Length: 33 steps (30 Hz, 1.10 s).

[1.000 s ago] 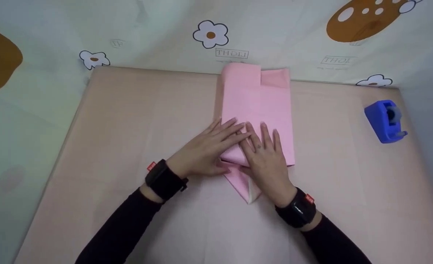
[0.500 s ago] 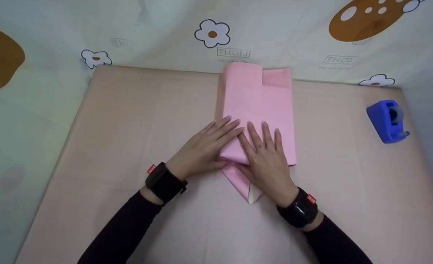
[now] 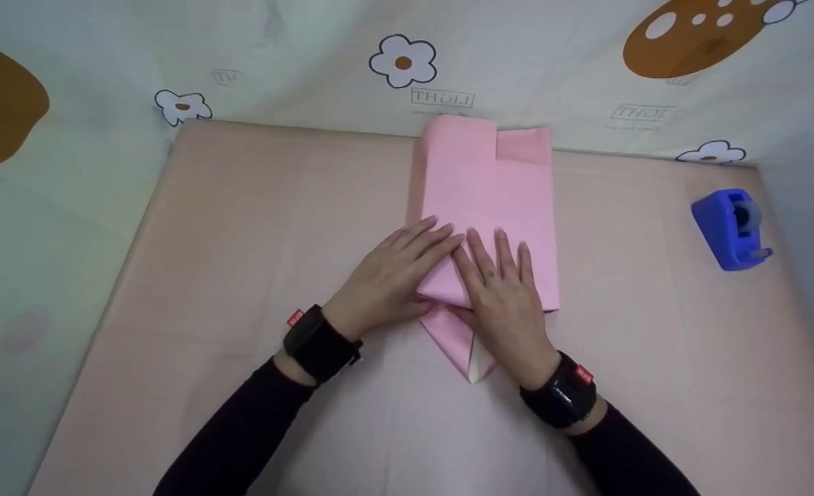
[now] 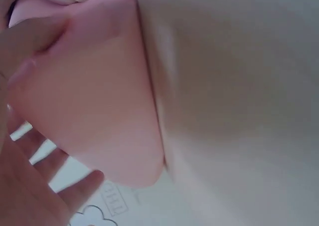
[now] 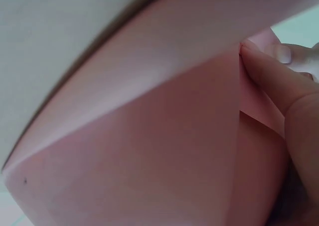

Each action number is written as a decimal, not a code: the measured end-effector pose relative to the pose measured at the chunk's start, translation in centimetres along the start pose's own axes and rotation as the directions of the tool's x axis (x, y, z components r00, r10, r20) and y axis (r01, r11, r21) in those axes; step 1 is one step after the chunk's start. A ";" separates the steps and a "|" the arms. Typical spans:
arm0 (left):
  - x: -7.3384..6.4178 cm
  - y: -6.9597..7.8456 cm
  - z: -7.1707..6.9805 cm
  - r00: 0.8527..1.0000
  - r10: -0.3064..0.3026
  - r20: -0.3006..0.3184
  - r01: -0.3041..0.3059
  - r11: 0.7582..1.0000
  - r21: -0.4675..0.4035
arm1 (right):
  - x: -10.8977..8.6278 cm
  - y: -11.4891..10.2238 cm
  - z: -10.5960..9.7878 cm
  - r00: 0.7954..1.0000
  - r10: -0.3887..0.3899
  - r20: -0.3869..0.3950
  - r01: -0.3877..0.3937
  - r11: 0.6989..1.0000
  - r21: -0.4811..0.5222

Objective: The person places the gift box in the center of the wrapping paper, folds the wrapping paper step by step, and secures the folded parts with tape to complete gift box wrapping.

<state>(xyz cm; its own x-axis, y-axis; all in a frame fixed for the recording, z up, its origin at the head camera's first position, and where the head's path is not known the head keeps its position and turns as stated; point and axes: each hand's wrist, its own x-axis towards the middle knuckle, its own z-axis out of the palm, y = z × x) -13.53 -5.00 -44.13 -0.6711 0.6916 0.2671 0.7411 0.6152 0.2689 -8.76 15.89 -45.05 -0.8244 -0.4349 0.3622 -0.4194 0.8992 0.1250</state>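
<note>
A pink paper-wrapped package [image 3: 489,186] lies lengthwise on the table, its far end loosely open against the patterned cloth. At its near end a pointed paper flap [image 3: 448,337] sticks out, with a pale inner side showing. My left hand [image 3: 382,282] rests on the near left corner, fingers straight on top; its thumb [image 4: 30,41] presses the paper end. Beside it, my right hand [image 3: 510,313] lies on the near right part with straight, spread fingers. Its thumb [image 5: 279,81] pushes on the folded paper [image 5: 149,156], near the other thumb. What is inside the paper is hidden.
A blue tape dispenser [image 3: 730,231] with a roll of tape stands at the far right of the beige table surface [image 3: 276,200]. Behind rises a pale cloth [image 3: 296,62] printed with flowers and brown shapes. Both wrists carry black camera bands.
My left hand has drawn its fingers slightly back from the right hand's fingers, which they overlapped earlier. The right hand stays nearly in place. The head view has shifted a little.
</note>
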 end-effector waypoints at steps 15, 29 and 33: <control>0.0 1.7 0.8 0.990 -0.134 0.045 0.130 0.988 0.087 | -0.1 0.0 -0.2 0.998 -0.019 0.064 0.020 1.000 -0.019; -0.5 -1.5 0.1 0.998 0.004 0.064 0.015 0.960 -0.280 | 0.0 0.0 -0.1 1.000 -0.003 0.026 0.003 1.000 0.003; -0.7 -1.8 -0.1 0.998 0.016 0.067 0.003 0.963 -0.270 | 0.0 0.0 -0.1 1.000 -0.005 0.005 0.005 1.000 0.023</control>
<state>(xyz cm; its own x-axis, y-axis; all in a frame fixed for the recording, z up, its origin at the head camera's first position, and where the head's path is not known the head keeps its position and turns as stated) -14.42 -6.60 -44.68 -0.6565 0.7249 0.2089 0.7058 0.4925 0.5092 -8.72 15.85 -44.94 -0.8242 -0.4394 0.3574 -0.4318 0.8958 0.1056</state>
